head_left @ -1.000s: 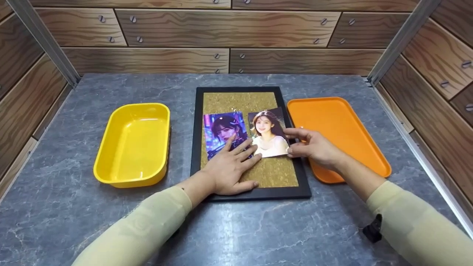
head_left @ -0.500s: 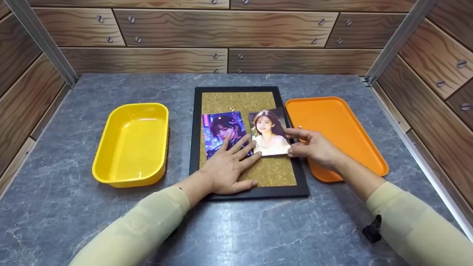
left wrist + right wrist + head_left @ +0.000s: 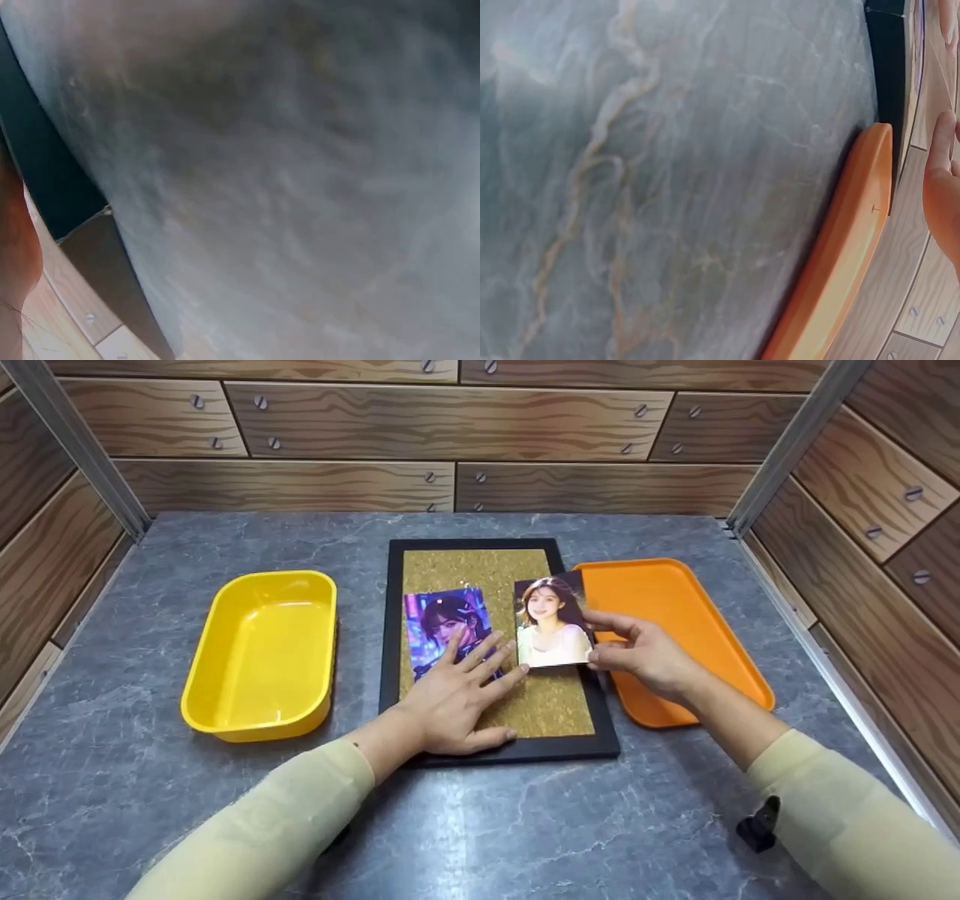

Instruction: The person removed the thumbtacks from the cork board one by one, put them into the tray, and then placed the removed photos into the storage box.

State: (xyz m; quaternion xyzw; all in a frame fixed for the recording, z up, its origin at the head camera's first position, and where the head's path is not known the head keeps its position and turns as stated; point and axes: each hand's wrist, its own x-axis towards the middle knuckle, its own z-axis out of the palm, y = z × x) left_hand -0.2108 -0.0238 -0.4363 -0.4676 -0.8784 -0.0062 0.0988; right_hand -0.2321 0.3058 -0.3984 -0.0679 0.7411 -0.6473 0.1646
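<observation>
On the cork board (image 3: 555, 711), which lies on the marble-patterned counter (image 3: 570, 825), the left hand (image 3: 456, 705) rests spread, fingers extended, over the lower part of the neon-toned portrait photo (image 3: 442, 621). The right hand (image 3: 651, 661) pinches the white-top portrait photo (image 3: 553, 622) by its right edge. This photo has shifted rightward, widening the gap between prints; it now overlaps the black frame (image 3: 566, 748) and appears lifted, its placement thus judged unsettled.

The grey, marble-veined counter (image 3: 585, 825) is enclosed at the back and sides by walls (image 3: 450, 424) patterned with wooden planks and screw heads. The rear corners are lined by metal posts (image 3: 792, 446); a pale glare (image 3: 450, 840) is reflected toward the front.
</observation>
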